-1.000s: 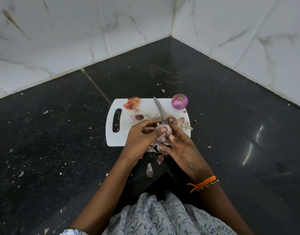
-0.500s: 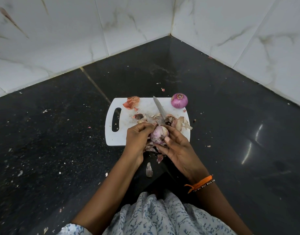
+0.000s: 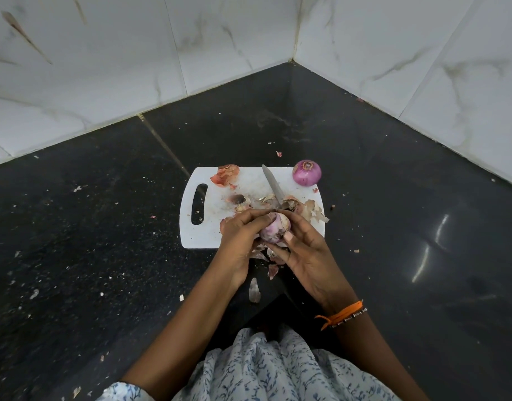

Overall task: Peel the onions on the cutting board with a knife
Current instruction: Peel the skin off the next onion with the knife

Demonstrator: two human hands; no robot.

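A partly peeled pale purple onion (image 3: 275, 230) is held over the near edge of the white cutting board (image 3: 208, 235). My left hand (image 3: 239, 237) grips it from the left, fingertips on its top. From the right, my right hand (image 3: 305, 250) cups it with the thumb pressed on its side. The knife (image 3: 272, 183) shows only its blade, which points away over the board beyond my hands. Its handle is hidden behind them. A second onion (image 3: 306, 172), purple and whole, sits at the board's far right corner.
Dry onion skins (image 3: 226, 175) lie on the board, with more scraps (image 3: 317, 211) at its right edge. Loose peel pieces (image 3: 254, 289) lie on the black counter near me. White marble-look walls meet in a corner (image 3: 294, 57) behind the board.
My left fingers slid off the onion's front toward its left and top, so more of its purple surface shows. The right thumb shifted on its side. The knife blade stayed put.
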